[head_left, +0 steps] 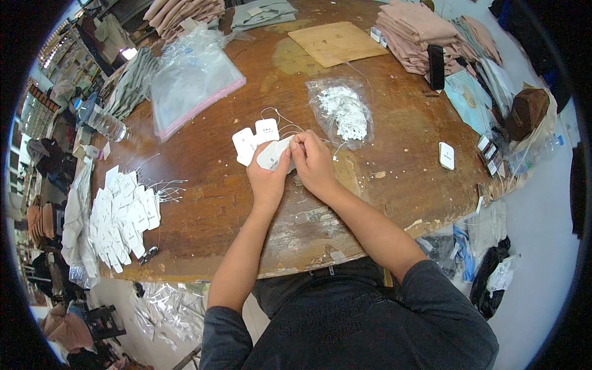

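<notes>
White hang tags with rounded corners are gripped in my left hand, its thumb lying along their edge. My right hand meets it at the tags' upper end, thumb and fingers pinched together on a thin white string. Just beyond the left hand, more white tags lie on the table, one tag with a string looping near it. A clear bag of white tag strings sits past my right hand. To the left spreads a heap of white tags with strings trailing from it.
The worn wooden table carries clear plastic bags, a cardboard sheet, folded pink garments and a water bottle. At right are a small stack of tags and a black phone-like object.
</notes>
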Demonstrator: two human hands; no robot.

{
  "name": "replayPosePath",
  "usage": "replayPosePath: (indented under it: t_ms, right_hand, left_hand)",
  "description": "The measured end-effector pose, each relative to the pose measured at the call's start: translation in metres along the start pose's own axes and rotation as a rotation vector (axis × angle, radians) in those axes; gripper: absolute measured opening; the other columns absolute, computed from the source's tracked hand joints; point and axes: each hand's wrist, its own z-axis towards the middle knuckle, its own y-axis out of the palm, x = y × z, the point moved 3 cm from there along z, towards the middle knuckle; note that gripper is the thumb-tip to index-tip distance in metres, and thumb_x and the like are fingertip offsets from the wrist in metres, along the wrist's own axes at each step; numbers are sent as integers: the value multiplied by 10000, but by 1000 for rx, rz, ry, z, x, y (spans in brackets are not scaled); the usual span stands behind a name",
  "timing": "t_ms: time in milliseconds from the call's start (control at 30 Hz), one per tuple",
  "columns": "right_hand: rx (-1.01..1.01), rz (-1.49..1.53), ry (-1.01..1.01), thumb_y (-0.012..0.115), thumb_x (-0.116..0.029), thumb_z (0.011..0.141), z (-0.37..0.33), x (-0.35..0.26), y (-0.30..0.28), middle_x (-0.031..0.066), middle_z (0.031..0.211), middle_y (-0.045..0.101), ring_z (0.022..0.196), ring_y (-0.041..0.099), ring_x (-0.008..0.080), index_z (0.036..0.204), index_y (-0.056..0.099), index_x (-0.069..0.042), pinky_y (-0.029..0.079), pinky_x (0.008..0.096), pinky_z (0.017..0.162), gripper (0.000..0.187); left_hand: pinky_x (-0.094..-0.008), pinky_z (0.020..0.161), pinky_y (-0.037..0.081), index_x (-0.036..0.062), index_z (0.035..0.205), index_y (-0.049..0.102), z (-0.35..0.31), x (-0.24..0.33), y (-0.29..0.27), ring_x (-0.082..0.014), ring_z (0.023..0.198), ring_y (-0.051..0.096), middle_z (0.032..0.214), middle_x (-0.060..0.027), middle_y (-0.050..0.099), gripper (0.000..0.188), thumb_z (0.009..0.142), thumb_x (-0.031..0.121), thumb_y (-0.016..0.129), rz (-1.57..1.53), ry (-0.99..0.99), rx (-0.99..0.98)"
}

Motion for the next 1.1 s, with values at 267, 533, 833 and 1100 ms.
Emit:
replayPosePath:
  t_ms: [267, 533, 833, 1100]
  right_hand:
    - [12, -12, 45, 533, -108, 925, -2, 1, -1, 150, 884, 589, 802, 598, 340, 948, 534, -18, 472, 414, 708, 93]
    - [62, -4, -25, 545, -105, 955, -4, 4, 1, 112, 824, 571, 713, 562, 233, 937, 543, -3, 454, 341, 657, 104]
    - [-65, 518, 399, 525, -111, 985, -6, 18, 8, -14, 818, 585, 647, 501, 50, 1017, 586, -14, 422, 213, 577, 119]
    - [-88, 634, 594, 516, -132, 987, -6, 22, 6, -24, 772, 600, 634, 509, 43, 1016, 626, -30, 400, 207, 540, 153]
  left_hand:
    - [-284, 731, 505, -19, 993, 638, -1, -1, 1, -114, 799, 617, 885, -76, 688, 237, 843, 140, 731, 54, 23, 8]
    - [-308, 741, 510, -6, 946, 654, -2, 5, 0, -189, 815, 654, 918, -114, 687, 160, 822, 74, 716, 245, 230, -37]
    - [-387, 774, 487, 53, 964, 652, 7, 12, -1, -293, 904, 606, 1026, -94, 633, 294, 689, 15, 747, 445, 519, -127]
    - [-392, 815, 436, 149, 1035, 681, 7, 19, -4, -263, 939, 568, 1073, -23, 615, 438, 618, 56, 772, 657, 613, -174]
